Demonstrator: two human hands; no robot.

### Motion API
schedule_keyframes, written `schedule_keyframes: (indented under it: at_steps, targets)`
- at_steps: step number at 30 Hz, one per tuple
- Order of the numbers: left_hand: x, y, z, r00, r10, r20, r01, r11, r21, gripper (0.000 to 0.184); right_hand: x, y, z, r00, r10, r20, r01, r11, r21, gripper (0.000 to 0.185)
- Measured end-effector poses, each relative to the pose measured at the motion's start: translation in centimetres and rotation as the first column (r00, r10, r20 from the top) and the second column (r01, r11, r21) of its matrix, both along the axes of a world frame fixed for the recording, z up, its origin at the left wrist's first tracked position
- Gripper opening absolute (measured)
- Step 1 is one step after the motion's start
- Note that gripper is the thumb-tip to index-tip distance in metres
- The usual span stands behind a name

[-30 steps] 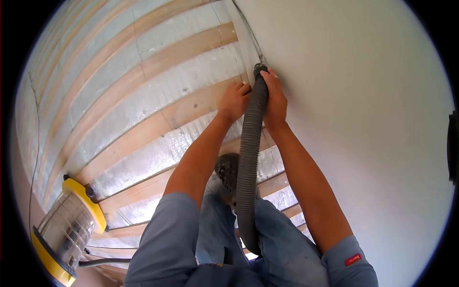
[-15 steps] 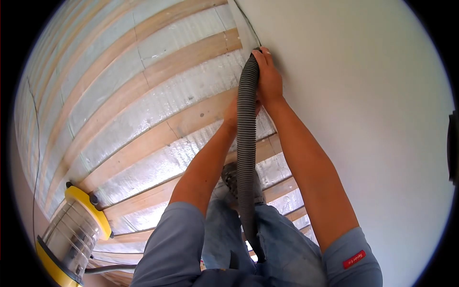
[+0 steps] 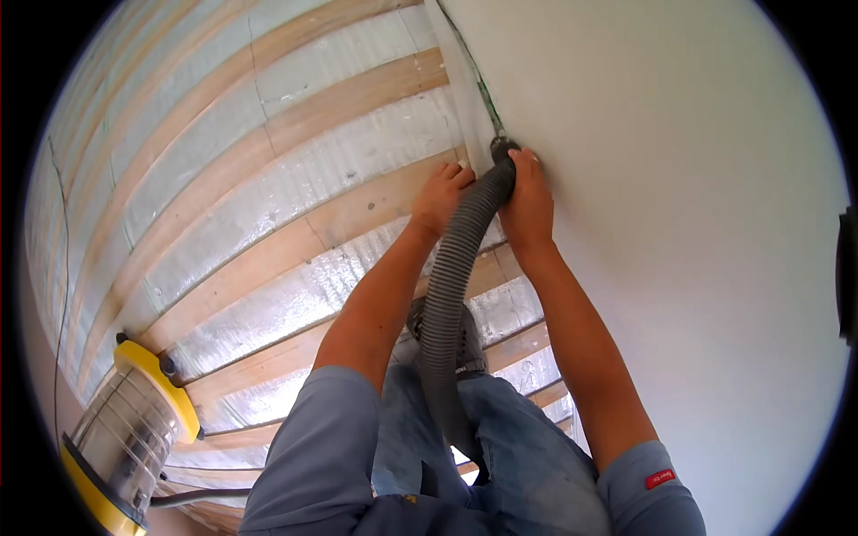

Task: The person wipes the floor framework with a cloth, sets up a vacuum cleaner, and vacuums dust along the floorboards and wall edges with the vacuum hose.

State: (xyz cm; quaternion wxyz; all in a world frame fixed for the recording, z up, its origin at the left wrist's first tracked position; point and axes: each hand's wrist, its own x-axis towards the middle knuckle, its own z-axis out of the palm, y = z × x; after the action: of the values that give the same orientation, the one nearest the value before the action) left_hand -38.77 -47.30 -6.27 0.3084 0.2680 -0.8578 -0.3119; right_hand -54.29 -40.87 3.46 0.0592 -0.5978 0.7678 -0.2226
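Observation:
A dark grey ribbed vacuum hose (image 3: 453, 259) rises from between my legs and bends toward the wall. My right hand (image 3: 529, 201) is wrapped round its upper end, close to the black nozzle end (image 3: 503, 146). That end sits at the narrow gap (image 3: 487, 103) along the wall's foot. Left of the hose, my left hand (image 3: 442, 195) has its fingers curled at the edge of a pale strip (image 3: 463, 98) that runs beside the gap; the fingertips appear to pinch it, though the grip is partly hidden.
Wooden battens (image 3: 357, 94) cross the floor over shiny foil sheeting (image 3: 277, 237). A pale wall (image 3: 679, 223) fills the right side. At lower left stands a clear canister with yellow ends (image 3: 134, 420), a hose leading from it. My shoe (image 3: 469, 344) shows behind the hose.
The hose end has moved down along the wall toward me, and the hose bends more. My left hand has come out from behind the hose to its left. More of the gap shows.

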Motion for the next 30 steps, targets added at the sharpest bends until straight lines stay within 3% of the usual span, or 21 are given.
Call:
schedule_keyframes:
  at_steps: [1, 3, 9, 15, 19, 20, 21, 23, 26, 28, 30]
  targets:
    - [-0.2, 0.0, 0.0, 1.0, 0.001, -0.002, -0.001, 1.0, 0.003, 0.027, -0.1, 0.6, 0.2, 1.0, 0.001, -0.002, -0.001, 1.0, 0.003, 0.05]
    - [-0.6, 0.2, 0.0, 0.999, 0.042, 0.002, -0.041, 0.984, -0.174, 0.024, -0.4, 1.7, 0.7, 0.996, -0.01, 0.091, 0.009, 1.0, 0.007, 0.049]
    - [-0.7, 0.2, -0.2, 0.998, 0.061, 0.002, -0.059, 0.971, -0.232, 0.024, -0.6, 4.2, 1.0, 1.0, -0.014, 0.027, 0.013, 1.0, 0.018, 0.05]
    - [-0.6, 0.3, 0.2, 0.999, 0.024, 0.028, -0.02, 0.989, -0.146, 0.022, 0.8, 1.7, 0.3, 0.997, 0.006, 0.077, 0.001, 0.996, -0.085, 0.053]
    - [-1.1, 0.2, -3.6, 0.995, 0.017, 0.101, -0.008, 0.996, -0.088, 0.024, 1.1, -0.8, -1.5, 0.996, -0.006, 0.094, 0.009, 0.999, -0.031, 0.054]
    - [-2.0, 0.6, -7.3, 0.988, 0.109, -0.112, -0.058, 0.92, 0.387, 0.025, 1.7, -1.8, -0.7, 0.994, -0.016, 0.104, 0.016, 1.0, -0.001, 0.051]
    - [-2.2, 0.9, -7.3, 0.975, 0.152, -0.159, -0.03, 0.809, 0.587, 0.026, 2.0, -2.3, -0.4, 0.994, -0.023, 0.103, 0.023, 1.0, 0.003, 0.051]
    - [-2.7, 1.2, -7.0, 0.911, 0.346, -0.223, 0.035, 0.474, 0.88, 0.027, 2.2, -3.6, -0.1, 0.991, -0.035, 0.126, 0.035, 0.999, 0.003, 0.039]
    - [-3.0, 1.3, -8.3, 0.915, 0.329, -0.235, 0.025, 0.533, 0.845, 0.031, 2.4, -3.6, 0.7, 0.998, -0.029, 0.063, 0.023, 0.995, 0.101, 0.038]
    - [-2.3, 1.2, -6.1, 0.979, 0.191, -0.071, -0.115, 0.804, 0.584, 0.033, 2.8, -2.6, 0.8, 1.0, 0.003, 0.028, -0.006, 0.992, 0.128, 0.038]
    - [-1.5, 0.5, -4.6, 0.983, 0.125, 0.138, -0.151, 0.967, 0.203, 0.035, 3.3, -1.6, 0.5, 0.997, 0.051, -0.055, -0.045, 0.992, 0.121, 0.036]
